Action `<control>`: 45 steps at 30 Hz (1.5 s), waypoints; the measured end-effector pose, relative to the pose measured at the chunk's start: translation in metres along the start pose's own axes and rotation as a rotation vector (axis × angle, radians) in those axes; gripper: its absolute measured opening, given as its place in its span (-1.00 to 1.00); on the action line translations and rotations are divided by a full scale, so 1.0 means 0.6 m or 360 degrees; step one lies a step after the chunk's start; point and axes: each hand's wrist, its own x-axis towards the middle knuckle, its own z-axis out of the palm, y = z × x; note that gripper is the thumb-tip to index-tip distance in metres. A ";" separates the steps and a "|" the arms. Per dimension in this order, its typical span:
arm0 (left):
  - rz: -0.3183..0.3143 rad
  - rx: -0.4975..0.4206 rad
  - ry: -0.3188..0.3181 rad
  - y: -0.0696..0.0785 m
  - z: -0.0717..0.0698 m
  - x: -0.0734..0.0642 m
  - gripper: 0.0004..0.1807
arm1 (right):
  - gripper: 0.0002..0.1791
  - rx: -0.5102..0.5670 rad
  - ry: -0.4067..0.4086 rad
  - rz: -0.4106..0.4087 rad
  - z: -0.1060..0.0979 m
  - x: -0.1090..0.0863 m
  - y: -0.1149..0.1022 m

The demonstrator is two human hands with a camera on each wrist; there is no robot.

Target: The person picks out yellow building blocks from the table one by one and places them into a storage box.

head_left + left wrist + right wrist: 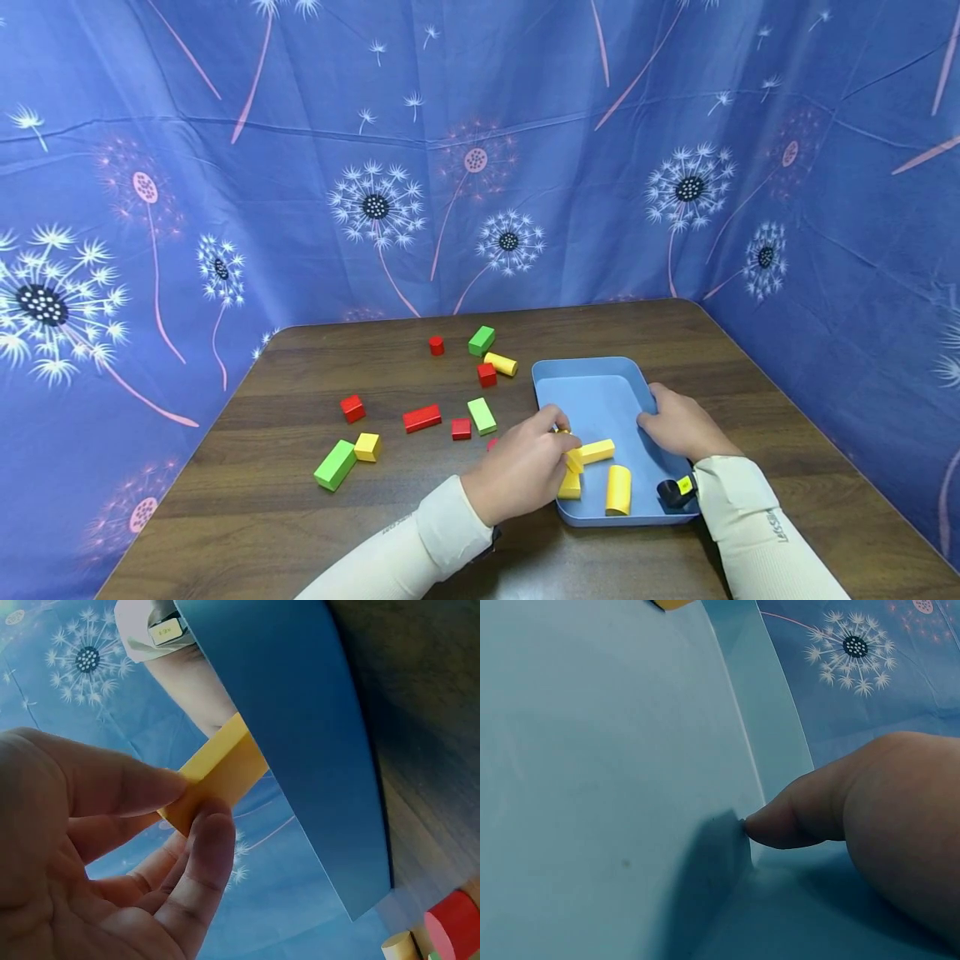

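My left hand (517, 467) pinches a yellow block (221, 776) between thumb and fingertips, over the near left side of the blue tray (592, 396). In the tray lie a yellow bar (598, 452), a yellow cylinder (618, 490) standing or lying near the front wall, and a yellow block (569, 486), partly covered. My right hand (684, 425) grips the tray's right wall. Its thumb (802, 814) bends over to the inner side in the right wrist view; the other fingers are hidden outside the wall.
Left of the tray are scattered a red bar (422, 418), a light green block (482, 416), a green block (335, 465), a yellow cube (367, 447) and several red blocks. Farther back lie a yellow cylinder (501, 364) and another green block (482, 340). A patterned blue cloth (450, 167) hangs behind the table.
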 end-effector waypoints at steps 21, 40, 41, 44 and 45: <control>-0.0097 -0.0026 -0.0027 0.009 0.028 0.004 -0.80 | -0.19 -0.0015 0.0012 -0.0009 -0.001 -0.001 -0.003; -0.0042 0.0052 0.0075 0.011 0.036 0.000 -0.92 | -0.19 -0.0022 0.0025 -0.0024 0.001 -0.001 -0.002; -0.0046 0.0052 0.0073 0.011 0.036 0.000 -0.92 | -0.19 -0.0022 0.0026 -0.0027 0.000 -0.001 -0.002; -0.0054 0.0054 0.0063 0.012 0.037 0.000 -0.89 | -0.20 -0.0033 0.0040 -0.0040 0.000 -0.002 -0.002; -0.0057 0.0055 0.0056 0.013 0.037 0.000 -0.88 | -0.20 -0.0039 0.0046 -0.0046 0.000 -0.002 -0.002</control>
